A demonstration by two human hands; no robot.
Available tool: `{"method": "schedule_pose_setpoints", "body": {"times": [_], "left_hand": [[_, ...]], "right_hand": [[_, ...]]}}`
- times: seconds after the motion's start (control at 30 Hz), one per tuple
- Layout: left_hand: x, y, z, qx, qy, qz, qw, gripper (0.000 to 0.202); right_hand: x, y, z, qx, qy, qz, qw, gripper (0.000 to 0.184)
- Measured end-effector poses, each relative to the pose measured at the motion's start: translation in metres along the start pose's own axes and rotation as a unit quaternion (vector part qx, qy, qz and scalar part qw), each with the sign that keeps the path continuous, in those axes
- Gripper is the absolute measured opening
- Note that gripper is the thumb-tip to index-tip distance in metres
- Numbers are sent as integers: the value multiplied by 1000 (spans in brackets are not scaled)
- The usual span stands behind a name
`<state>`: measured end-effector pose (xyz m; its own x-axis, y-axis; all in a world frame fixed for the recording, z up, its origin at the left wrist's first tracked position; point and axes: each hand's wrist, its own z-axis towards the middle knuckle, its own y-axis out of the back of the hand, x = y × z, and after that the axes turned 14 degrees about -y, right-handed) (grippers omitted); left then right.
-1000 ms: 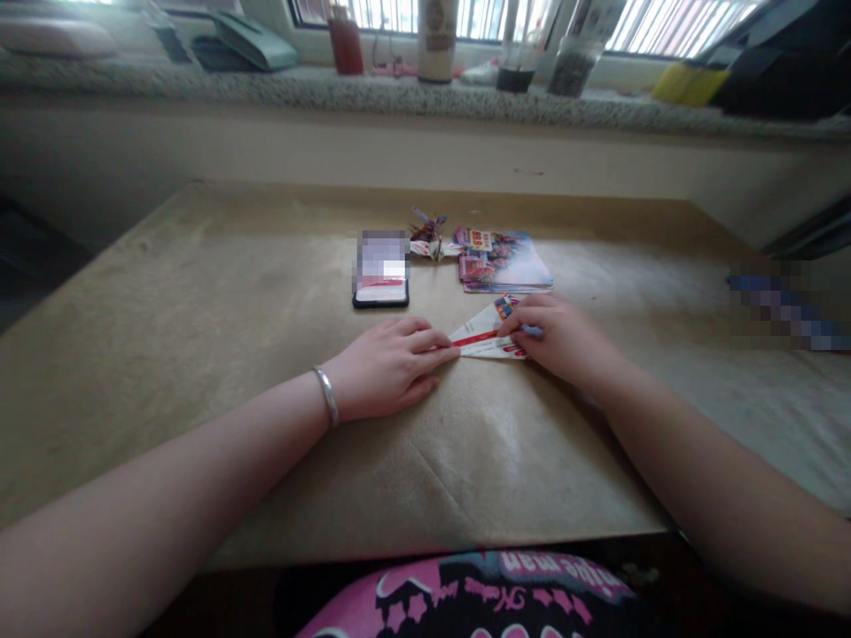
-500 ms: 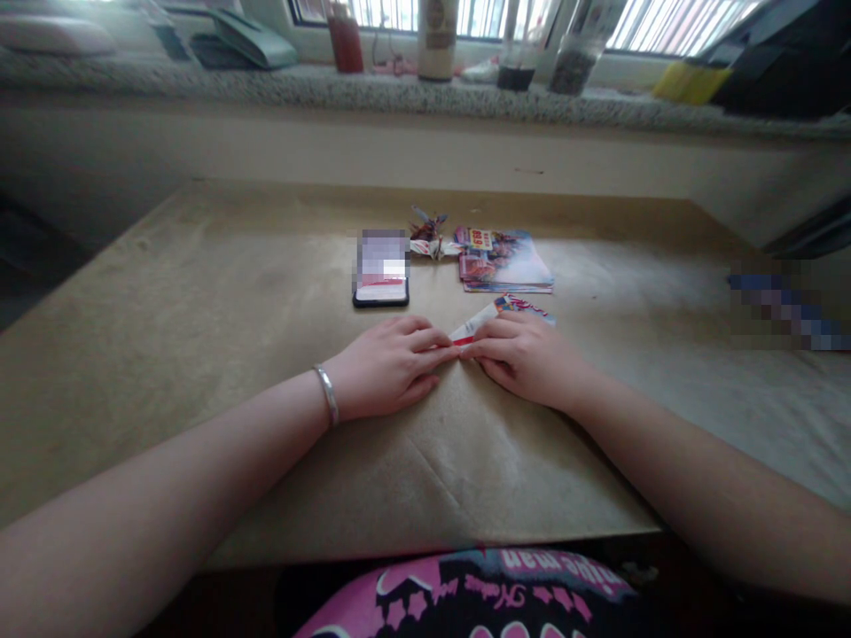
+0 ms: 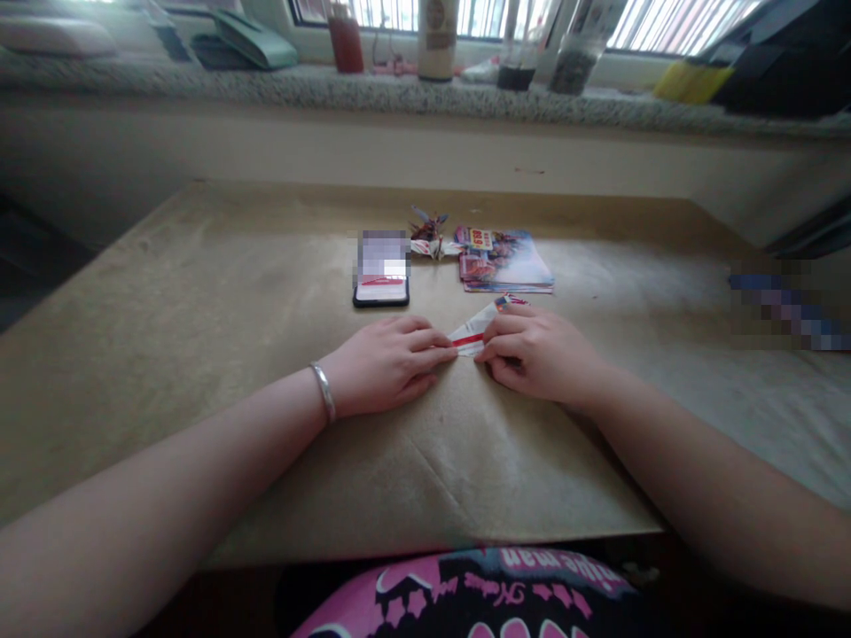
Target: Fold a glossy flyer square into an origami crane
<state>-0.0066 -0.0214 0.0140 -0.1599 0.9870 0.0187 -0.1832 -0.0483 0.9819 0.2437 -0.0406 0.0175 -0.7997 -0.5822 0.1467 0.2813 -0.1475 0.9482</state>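
A folded paper [image 3: 475,330], white with a red stripe and a colourful printed corner, lies on the table in front of me. My left hand [image 3: 402,363], with a silver bangle at the wrist, has its fingers together and presses the paper's left tip. On the paper's right part, the bent fingers of my right hand [image 3: 532,354] grip its lower edge, the thumb tucked beneath and partly hidden. This hand covers the paper's right end. A short stretch of the paper shows between both sets of fingertips.
A phone [image 3: 381,291] lies beyond my left hand. Next to it sits a small folded-paper figure [image 3: 432,237]. A stack of printed sheets [image 3: 515,266] is to its right. A blurred blue item [image 3: 791,306] is at the far right. Bottles line the stone sill [image 3: 386,96] behind the table [image 3: 199,292].
My right hand has slid to the right along the paper's lower edge, away from my left fingertips, uncovering more of the red stripe. My left hand has stayed nearly still.
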Motion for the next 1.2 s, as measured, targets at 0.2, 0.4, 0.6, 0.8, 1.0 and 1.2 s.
{"method": "schedule_pose_setpoints", "body": {"times": [0.2,0.4,0.6,0.8,1.0,1.2], "left_hand": [[1,1,-2,-13,-8,8,1000,32],[2,3,-2,-6,-9,22,1000,30],[1,13,-4,27,-10,41,999,29],[1,15,-9,18,-21,49,998,29],[3,11,-8,8,-11,17,1000,27],[3,11,-8,8,-6,14,1000,26]], "right_hand": [[-6,2,-2,3,9,5,1000,21],[-12,-4,-4,3,20,16,1000,23],[-8,-11,0,-22,29,-26,999,23],[-10,-12,3,-35,45,-32,998,24],[-13,-4,2,-6,39,-36,999,27],[-17,2,0,0,30,-30,999,28]]}}
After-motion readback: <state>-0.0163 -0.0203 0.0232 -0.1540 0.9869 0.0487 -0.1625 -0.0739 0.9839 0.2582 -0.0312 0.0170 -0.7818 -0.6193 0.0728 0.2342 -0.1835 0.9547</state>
